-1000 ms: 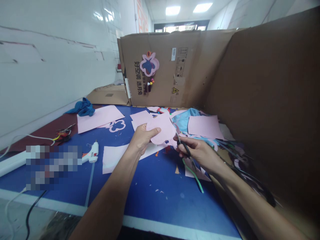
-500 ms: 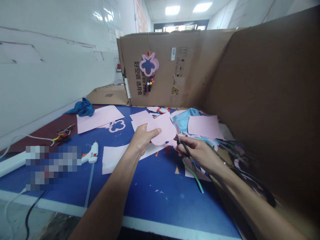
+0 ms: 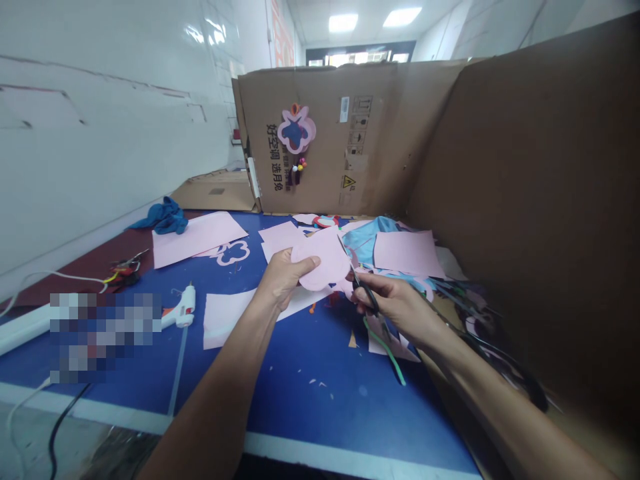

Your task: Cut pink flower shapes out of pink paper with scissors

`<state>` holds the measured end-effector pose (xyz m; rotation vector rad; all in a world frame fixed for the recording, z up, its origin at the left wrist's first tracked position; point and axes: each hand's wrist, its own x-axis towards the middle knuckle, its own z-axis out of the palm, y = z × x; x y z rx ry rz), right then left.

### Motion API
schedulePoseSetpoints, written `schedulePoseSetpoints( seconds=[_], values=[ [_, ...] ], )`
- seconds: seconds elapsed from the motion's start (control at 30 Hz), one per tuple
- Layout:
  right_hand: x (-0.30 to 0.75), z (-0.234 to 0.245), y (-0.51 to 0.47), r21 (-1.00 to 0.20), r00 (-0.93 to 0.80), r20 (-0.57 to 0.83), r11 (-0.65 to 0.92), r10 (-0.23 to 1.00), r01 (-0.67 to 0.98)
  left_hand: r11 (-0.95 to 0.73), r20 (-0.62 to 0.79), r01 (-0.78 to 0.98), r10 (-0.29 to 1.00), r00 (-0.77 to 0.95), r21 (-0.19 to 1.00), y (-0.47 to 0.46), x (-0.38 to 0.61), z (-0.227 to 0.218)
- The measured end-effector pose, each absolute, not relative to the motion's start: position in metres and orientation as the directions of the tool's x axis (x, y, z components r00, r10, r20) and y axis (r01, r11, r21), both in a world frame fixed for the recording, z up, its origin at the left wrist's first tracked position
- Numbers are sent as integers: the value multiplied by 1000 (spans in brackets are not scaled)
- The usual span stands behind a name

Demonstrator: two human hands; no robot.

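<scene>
My left hand [image 3: 283,279] is closed on a rounded pink foam piece [image 3: 323,261], holding it above the blue table top [image 3: 310,373]. My right hand [image 3: 395,303] grips black-handled scissors [image 3: 361,283], whose blades reach up into the right edge of the pink piece. Small pink offcuts lie just under the two hands.
Pink sheets [image 3: 197,237] and a pink cloud-shaped outline [image 3: 234,252] lie on the table's left. A white glue gun [image 3: 181,311] rests at the front left, a blue cloth [image 3: 164,217] further back. Cardboard walls [image 3: 525,200] close off the back and right. A green strip [image 3: 385,347] lies near my right wrist.
Almost nothing differs; both hands with the pink piece and scissors have shifted slightly left and up.
</scene>
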<state>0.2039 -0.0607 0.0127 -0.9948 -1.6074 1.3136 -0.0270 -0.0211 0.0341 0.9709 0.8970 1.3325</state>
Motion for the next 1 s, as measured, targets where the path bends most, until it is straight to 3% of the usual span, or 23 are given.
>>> schedulePoseSetpoints(
  seconds=[0.43, 1.0],
  values=[
    [203, 10, -60, -990, -335, 93, 122, 938, 66, 0, 19, -302, 998, 61, 953, -22, -28, 34],
    [203, 11, -61, -994, -335, 74, 96, 939, 47, -33, 43, -379, 999, 16, 925, -20, -28, 35]
  ],
)
